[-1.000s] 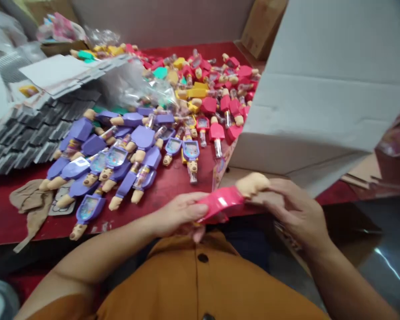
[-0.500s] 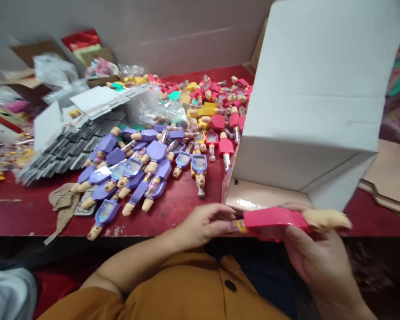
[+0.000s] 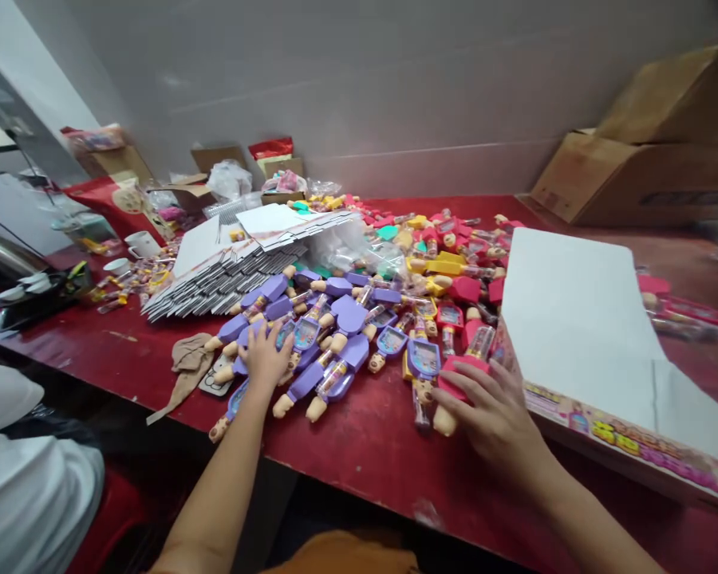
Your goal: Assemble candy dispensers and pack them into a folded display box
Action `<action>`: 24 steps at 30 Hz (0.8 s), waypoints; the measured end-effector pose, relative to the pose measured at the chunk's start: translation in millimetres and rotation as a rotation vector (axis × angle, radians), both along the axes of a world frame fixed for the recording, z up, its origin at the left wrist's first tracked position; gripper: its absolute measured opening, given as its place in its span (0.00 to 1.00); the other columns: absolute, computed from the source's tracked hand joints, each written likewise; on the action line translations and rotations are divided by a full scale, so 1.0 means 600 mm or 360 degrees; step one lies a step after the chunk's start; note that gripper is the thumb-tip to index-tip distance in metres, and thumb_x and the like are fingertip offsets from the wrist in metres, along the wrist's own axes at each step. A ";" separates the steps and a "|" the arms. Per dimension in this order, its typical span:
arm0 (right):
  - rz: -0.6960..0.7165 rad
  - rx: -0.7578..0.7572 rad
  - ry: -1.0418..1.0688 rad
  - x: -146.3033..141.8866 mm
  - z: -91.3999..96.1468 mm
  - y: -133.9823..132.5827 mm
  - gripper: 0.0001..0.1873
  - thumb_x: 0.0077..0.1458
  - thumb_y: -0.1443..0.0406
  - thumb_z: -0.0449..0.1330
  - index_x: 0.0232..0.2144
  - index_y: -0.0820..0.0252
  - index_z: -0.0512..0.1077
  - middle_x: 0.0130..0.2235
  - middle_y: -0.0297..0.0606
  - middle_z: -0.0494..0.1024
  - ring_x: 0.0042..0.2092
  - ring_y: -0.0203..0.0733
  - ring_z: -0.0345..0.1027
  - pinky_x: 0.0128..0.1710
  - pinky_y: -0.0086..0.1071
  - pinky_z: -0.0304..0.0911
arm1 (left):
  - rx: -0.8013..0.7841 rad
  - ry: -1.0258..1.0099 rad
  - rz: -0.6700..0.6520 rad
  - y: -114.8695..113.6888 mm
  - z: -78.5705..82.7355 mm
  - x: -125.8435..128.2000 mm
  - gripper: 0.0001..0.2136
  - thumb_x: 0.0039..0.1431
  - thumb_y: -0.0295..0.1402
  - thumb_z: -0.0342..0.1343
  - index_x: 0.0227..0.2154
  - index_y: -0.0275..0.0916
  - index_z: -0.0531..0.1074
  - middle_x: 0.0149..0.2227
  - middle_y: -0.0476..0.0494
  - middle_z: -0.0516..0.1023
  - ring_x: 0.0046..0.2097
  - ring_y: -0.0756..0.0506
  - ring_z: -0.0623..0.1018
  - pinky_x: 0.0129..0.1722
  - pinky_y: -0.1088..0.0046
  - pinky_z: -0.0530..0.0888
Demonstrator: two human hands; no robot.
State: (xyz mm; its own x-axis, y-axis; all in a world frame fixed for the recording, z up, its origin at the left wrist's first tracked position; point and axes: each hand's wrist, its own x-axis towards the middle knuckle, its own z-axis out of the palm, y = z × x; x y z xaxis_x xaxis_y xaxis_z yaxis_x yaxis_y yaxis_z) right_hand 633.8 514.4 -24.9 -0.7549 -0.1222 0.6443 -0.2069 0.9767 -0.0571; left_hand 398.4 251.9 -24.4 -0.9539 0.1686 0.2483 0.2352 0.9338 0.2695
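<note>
Curling over a pink toy (image 3: 459,365) — the right fingers (image 3: 472,392).

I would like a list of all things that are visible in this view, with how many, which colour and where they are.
Table: one, red, under everything.
Toys with clear tubes: many, purple, table middle.
Toys with clear tubes: many, pink, right of the purple ones.
Toys: several, yellow, among the pink ones.
Flat carton: one, white with printed edge, table right.
Card stack: one, white and grey, table left.
Cloth: one, beige, beside the stack.
Cardboard boxes: two, brown, far right.
Seated person: one, white clothing, lower left.
Left hand: one, on purple toys.
Right hand: one, on a pink toy.
</note>
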 end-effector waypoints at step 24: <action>-0.0403 -0.3606 -0.0671 -0.090 -0.014 -0.216 0.32 0.36 0.58 0.68 0.44 0.59 0.62 0.45 0.42 0.70 0.50 0.45 0.64 0.49 0.39 0.60 | 0.0021 -0.0296 -0.0190 0.072 0.039 -0.085 0.26 0.53 0.53 0.45 0.45 0.37 0.71 0.49 0.29 0.68 0.54 0.28 0.62 0.51 0.47 0.58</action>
State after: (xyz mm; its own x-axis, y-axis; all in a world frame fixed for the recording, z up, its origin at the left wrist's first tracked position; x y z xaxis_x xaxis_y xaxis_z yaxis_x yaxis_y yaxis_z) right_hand 579.9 384.6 -33.4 -0.7146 0.3948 -0.5775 0.1757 -0.6978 -0.6945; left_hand 347.4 294.9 -1.3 -0.9570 0.2809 0.0726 0.2888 0.8984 0.3308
